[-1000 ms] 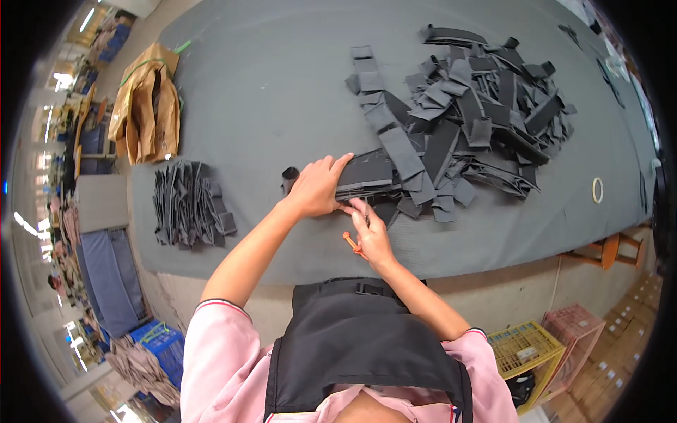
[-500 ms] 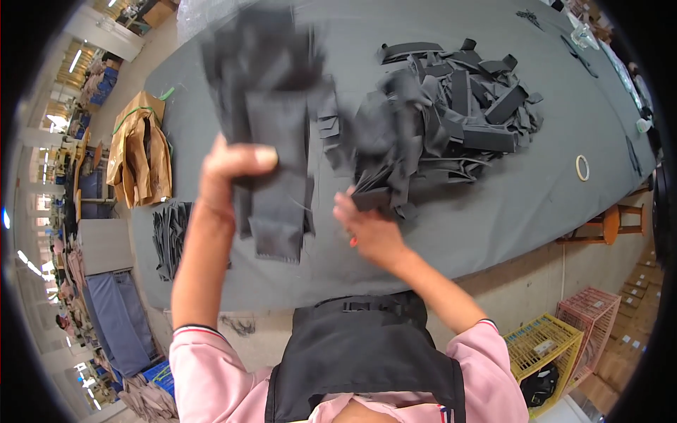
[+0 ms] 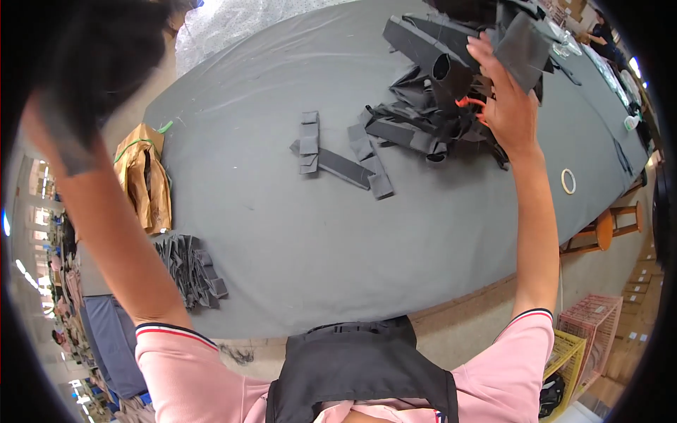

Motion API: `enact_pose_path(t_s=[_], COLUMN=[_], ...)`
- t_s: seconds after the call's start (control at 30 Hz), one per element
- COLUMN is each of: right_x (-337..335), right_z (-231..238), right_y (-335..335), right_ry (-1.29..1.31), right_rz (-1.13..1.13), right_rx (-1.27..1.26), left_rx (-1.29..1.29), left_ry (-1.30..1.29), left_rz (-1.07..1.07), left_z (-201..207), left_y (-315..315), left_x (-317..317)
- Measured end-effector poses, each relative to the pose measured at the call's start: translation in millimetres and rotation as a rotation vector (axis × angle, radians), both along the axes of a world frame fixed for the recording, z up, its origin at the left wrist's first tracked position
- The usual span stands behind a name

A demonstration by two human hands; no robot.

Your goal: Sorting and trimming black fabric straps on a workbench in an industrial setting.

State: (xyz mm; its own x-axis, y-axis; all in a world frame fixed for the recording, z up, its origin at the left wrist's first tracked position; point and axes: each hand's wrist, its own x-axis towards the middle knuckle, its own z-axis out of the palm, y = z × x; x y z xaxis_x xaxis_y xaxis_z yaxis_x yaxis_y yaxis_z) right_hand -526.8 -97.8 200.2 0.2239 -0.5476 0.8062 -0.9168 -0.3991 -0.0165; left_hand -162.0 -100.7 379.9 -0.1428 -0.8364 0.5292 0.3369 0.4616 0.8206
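My left hand (image 3: 41, 130), smeared by motion at the upper left, grips a bundle of dark grey fabric pieces (image 3: 106, 56). Its fingers are mostly hidden. My right hand (image 3: 511, 113) reaches over the far right of the table, gripping dark fabric pieces (image 3: 525, 49) that bunch around its fingers. An orange loop (image 3: 471, 104) shows at that hand; the tool it belongs to is hidden. Below lies a loose pile of dark fabric strips (image 3: 409, 134). A folded strip (image 3: 309, 141) and a straight strip (image 3: 344, 169) lie apart from it, towards the table's middle.
A grey-covered table (image 3: 282, 247) spans the view. A stack of dark strips (image 3: 185, 271) lies at its near left, beside a brown paper bag (image 3: 144, 176). At the right are a cream ring (image 3: 568, 181), a wooden stool (image 3: 599, 233) and a yellow crate (image 3: 568, 359).
My left hand has swung out to the far left with the fabric bundle. The right hand has moved far right, shifting pieces of the pile away. Several strips now lie uncovered mid-table.
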Motion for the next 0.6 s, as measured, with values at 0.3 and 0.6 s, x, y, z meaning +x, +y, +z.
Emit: enact_pose_path(t_s=[0.3, 0.6], right_x=[36, 172], right_z=[-141, -149], right_y=[95, 133], right_ry=[0.354, -0.533], right_rz=[0.095, 0.277], right_rx=[1.376, 1.454], left_rx=[1.204, 1.336], left_ry=[-0.292, 0.21], left_rz=[0.319, 0.308], left_z=[-272, -359], left_y=[102, 187], left_x=[57, 55])
